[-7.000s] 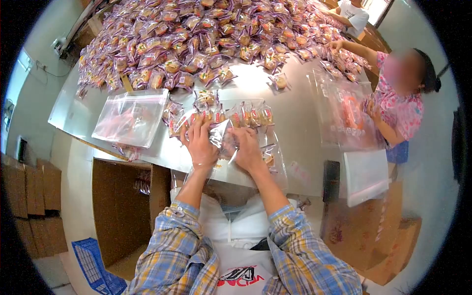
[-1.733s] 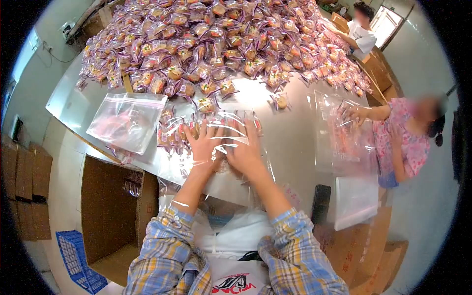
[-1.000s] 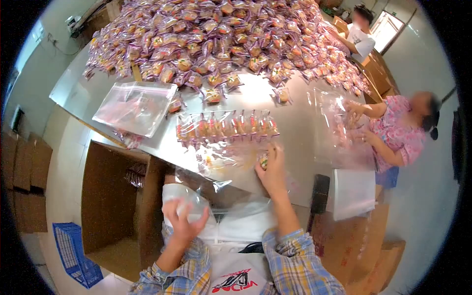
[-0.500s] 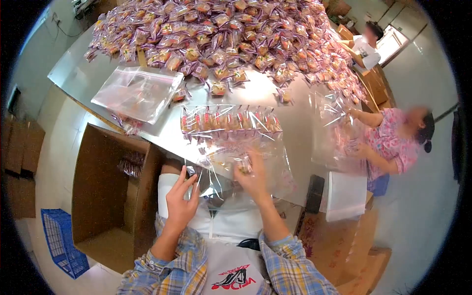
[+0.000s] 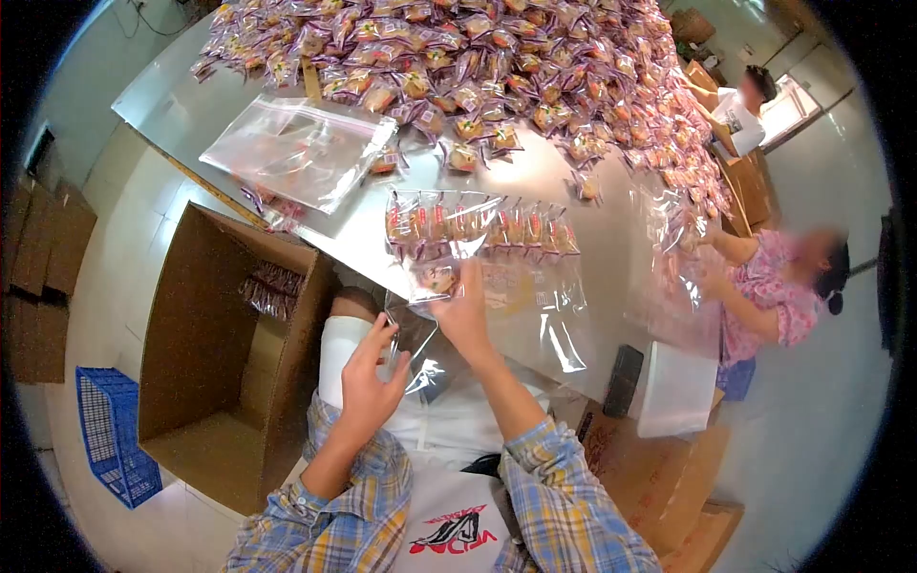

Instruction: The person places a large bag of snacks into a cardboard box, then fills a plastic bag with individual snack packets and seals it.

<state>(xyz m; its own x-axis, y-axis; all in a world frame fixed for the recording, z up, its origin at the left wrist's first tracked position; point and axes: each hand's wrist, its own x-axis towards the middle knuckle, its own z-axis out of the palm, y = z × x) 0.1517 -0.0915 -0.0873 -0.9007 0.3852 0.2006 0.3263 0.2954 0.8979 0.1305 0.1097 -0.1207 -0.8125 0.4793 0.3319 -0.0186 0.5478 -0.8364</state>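
A large clear plastic bag [image 5: 535, 296] lies in front of me at the table's near edge. A row of several individually wrapped small cakes [image 5: 482, 227] sits at its far end. My right hand [image 5: 462, 320] reaches in over the bag, fingers closed around another wrapped cake [image 5: 435, 280] just short of the row. My left hand [image 5: 373, 379] is at the bag's near left edge, its thumb and fingers apart and its fingertips against the film.
A big heap of wrapped cakes [image 5: 458, 72] covers the far table. Flat clear bags [image 5: 296, 148] lie left of centre. An open carton [image 5: 205, 382] with packed cakes stands left, by a blue crate [image 5: 115, 435]. A co-worker [image 5: 764, 286] handles another bag at right.
My right hand has moved away from me with the wrapped cake, closer to the row. My left hand has come in slightly, its fingers less spread. The view has shifted a little.
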